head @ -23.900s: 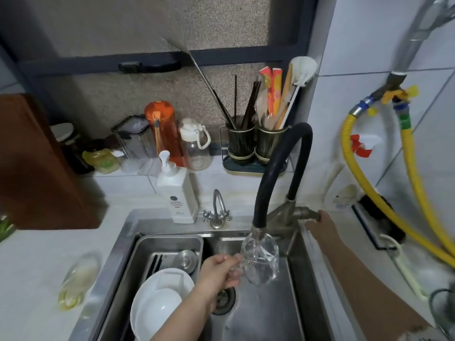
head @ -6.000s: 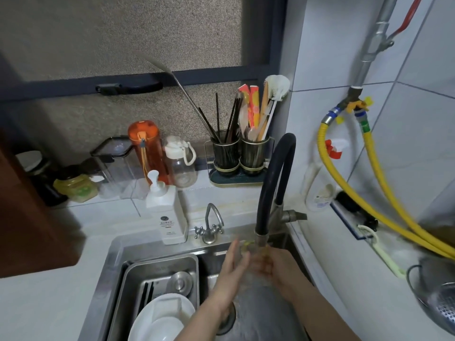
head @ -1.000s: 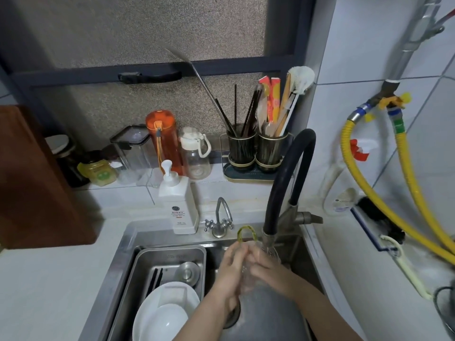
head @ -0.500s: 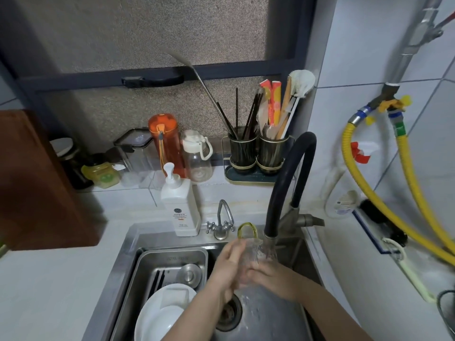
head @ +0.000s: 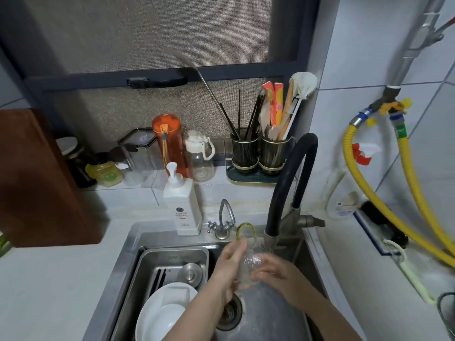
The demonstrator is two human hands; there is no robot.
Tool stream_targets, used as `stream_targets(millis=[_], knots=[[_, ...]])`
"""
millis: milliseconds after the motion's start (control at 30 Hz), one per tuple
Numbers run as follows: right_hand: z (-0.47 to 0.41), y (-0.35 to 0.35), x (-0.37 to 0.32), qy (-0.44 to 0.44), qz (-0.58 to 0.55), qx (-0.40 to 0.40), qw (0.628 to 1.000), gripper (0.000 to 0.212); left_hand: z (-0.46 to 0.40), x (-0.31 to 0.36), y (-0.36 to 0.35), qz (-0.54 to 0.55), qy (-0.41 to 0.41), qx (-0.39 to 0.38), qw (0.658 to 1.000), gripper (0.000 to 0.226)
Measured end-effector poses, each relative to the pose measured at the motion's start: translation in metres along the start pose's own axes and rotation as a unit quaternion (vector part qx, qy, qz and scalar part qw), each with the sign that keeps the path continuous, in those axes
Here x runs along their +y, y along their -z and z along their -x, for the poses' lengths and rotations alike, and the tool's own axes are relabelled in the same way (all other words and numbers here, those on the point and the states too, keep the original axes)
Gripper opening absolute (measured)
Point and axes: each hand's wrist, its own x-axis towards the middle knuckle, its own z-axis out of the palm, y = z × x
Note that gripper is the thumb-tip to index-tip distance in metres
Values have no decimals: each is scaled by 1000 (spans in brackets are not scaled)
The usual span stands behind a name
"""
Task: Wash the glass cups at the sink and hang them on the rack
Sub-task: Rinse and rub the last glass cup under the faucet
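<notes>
Over a steel sink (head: 310, 262), two bare hands grasp a clear glass cup (head: 252, 263) between them just under the black tap (head: 290, 183): the left hand (head: 229, 267) cups its left side with fingers wrapped round it, and the right hand (head: 275, 274) curls its fingers round the lower right side. The cup's yellow handle (head: 245, 230) sticks up just above the left fingers, a white soap bottle (head: 181, 205) stands on the bench beyond them, and white plates (head: 162, 313) lie in a steel tray (head: 172, 254) left of the left wrist
</notes>
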Motion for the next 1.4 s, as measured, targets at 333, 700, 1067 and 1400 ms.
stream_targets(millis=[333, 700, 1067, 1400], knots=[[-3, -15, 12, -54, -213, 113, 969, 32, 9, -12, 11, 1, -56, -16, 998, 54], [-2, -21, -2, -89, -317, 112, 938, 24, 14, -15, 6, -182, -186, 54, 964, 74], [25, -2, 19, -104, -494, 124, 855, 50, 13, -17, -57, -422, -244, 12, 873, 53], [23, -16, -5, -112, -312, 118, 936, 26, -4, -13, -29, -340, -170, 18, 925, 37]])
